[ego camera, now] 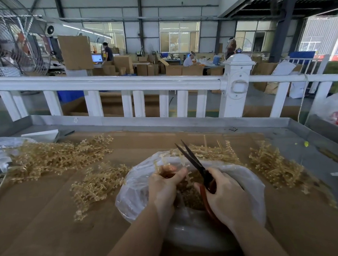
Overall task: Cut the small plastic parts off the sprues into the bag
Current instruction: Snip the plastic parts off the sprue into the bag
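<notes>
Sprue (184, 167) sits pinched in your left hand (164, 185) over the bag (245, 180); your right hand (226, 195) grips open scissors (194, 162). Blades near your fingers could nick them, or parts could fly past the bag.

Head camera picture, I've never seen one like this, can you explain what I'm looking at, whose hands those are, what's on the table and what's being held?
There is no machine here. A camera worn on a person's head looks forward and down, so the two bare hands belong to the wearer.

The left hand pinches a pale plastic sprue, a thin stem with small parts branching off it. The right hand holds scissors with red handles, blades open and pointing away.

Both hands work over a clear plastic bag, with tan pieces inside it.

The bag sits on a cardboard sheet covering a metal table. Piles of tan sprues lie to the left and right.

Beyond a white railing is a workshop with boxes.
</notes>
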{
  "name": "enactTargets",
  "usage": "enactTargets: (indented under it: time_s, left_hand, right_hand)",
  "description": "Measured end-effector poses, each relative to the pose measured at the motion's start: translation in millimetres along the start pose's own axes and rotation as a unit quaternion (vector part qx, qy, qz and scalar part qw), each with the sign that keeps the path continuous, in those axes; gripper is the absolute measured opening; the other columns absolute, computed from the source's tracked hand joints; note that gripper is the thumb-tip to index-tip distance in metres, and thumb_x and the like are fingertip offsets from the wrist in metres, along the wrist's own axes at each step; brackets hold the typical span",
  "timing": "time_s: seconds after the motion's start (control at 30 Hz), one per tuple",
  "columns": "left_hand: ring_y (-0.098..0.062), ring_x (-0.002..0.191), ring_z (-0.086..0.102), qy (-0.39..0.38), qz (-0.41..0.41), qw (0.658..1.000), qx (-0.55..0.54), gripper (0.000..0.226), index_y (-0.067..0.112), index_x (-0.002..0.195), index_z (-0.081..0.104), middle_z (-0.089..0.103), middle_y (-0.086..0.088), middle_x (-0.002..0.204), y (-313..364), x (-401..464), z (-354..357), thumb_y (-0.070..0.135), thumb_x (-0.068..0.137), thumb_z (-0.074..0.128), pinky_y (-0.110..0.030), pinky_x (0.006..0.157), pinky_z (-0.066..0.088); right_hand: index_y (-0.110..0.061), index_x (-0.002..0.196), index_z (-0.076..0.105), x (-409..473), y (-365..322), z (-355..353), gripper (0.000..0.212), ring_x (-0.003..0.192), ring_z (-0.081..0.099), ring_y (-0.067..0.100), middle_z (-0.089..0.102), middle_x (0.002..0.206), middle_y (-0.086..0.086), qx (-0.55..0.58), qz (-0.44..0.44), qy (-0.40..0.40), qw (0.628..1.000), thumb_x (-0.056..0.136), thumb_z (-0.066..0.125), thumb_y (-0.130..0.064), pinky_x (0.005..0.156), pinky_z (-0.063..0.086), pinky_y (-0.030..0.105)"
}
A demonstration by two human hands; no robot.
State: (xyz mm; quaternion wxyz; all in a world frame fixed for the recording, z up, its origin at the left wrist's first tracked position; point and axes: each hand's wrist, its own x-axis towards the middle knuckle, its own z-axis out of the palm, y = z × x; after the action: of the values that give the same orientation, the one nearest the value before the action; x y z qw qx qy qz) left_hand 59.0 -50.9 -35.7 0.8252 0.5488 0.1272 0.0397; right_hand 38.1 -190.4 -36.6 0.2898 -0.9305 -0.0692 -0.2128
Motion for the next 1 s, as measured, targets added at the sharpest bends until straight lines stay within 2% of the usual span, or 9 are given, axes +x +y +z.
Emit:
enactTargets:
  time_s: [0.07,0.2,0.37,0.43,0.63,0.77,0.87,1.0]
  left_hand:
    - [-0.035,0.084,0.07,0.006,-0.002,1.0,-0.012,0.01,0.007,0.077,0.066,0.072,-0.018,0.08,-1,1,-1,0.004,0.076,0.076,-0.048,0.083,0.056]
    - [-0.028,0.084,0.071,0.013,0.001,1.0,-0.027,0.018,0.0,0.096,0.065,0.072,-0.018,0.088,-3,5,-5,0.005,0.08,0.072,-0.038,0.077,0.058]
    - [-0.017,0.063,0.07,0.014,-0.014,0.99,-0.143,0.021,0.004,0.088,0.056,0.07,-0.01,0.072,0,5,-5,-0.015,0.081,0.061,-0.024,0.061,0.059]
    - [-0.014,0.06,0.07,0.027,-0.025,0.983,-0.177,0.02,0.003,0.088,0.056,0.069,-0.012,0.076,1,6,-6,-0.015,0.081,0.06,-0.023,0.057,0.058]
    - [-0.014,0.058,0.069,0.066,-0.031,0.965,-0.252,0.024,0.005,0.093,0.051,0.062,-0.011,0.084,3,9,-7,-0.014,0.082,0.06,-0.021,0.049,0.054]
    - [-0.01,0.055,0.068,0.08,-0.026,0.961,-0.264,0.025,0.009,0.083,0.049,0.059,-0.006,0.076,4,11,-7,-0.013,0.082,0.061,-0.019,0.048,0.054]
    - [-0.013,0.061,0.067,0.079,-0.027,0.958,-0.273,0.024,0.01,0.082,0.051,0.06,-0.004,0.072,3,12,-8,-0.012,0.083,0.061,-0.02,0.05,0.055]
    - [-0.01,0.054,0.067,0.065,-0.028,0.957,-0.283,0.023,0.009,0.082,0.051,0.062,0.003,0.053,4,11,-9,-0.012,0.084,0.058,-0.019,0.047,0.053]
  right_hand:
    - [-0.022,0.122,0.059,-1,5,6,0.042,0.104,0.058,0.014,0.066,0.106,-0.005,-0.007,0.002,0.01,1.0,0.085,0.065,-0.041,0.089,0.045,0.026]
    - [-0.025,0.123,0.058,-3,7,8,0.046,0.104,0.057,0.013,0.064,0.105,-0.008,-0.006,-0.002,0.019,1.0,0.083,0.064,-0.048,0.087,0.044,0.025]
    - [-0.028,0.124,0.056,-6,11,9,0.046,0.105,0.053,0.01,0.061,0.107,-0.011,-0.003,-0.013,0.008,1.0,0.084,0.063,-0.049,0.086,0.039,0.019]
    - [-0.03,0.126,0.053,-6,13,9,0.047,0.106,0.051,0.009,0.059,0.107,-0.013,-0.009,-0.018,-0.004,1.0,0.084,0.061,-0.05,0.084,0.036,0.016]
    - [-0.035,0.129,0.048,-5,14,11,0.049,0.112,0.046,0.009,0.056,0.113,-0.014,-0.033,-0.041,-0.032,0.998,0.085,0.057,-0.053,0.087,0.037,0.021]
    - [-0.036,0.127,0.049,-5,17,13,0.048,0.108,0.046,0.008,0.057,0.111,-0.014,-0.038,-0.064,-0.044,0.996,0.084,0.056,-0.055,0.085,0.037,0.019]
    - [-0.036,0.128,0.049,-5,17,15,0.049,0.109,0.047,0.009,0.057,0.113,-0.013,-0.052,-0.073,-0.049,0.995,0.084,0.056,-0.056,0.085,0.039,0.021]
    - [-0.037,0.127,0.048,-5,19,17,0.049,0.109,0.047,0.009,0.057,0.114,-0.013,-0.053,-0.08,-0.051,0.994,0.084,0.055,-0.057,0.085,0.04,0.022]
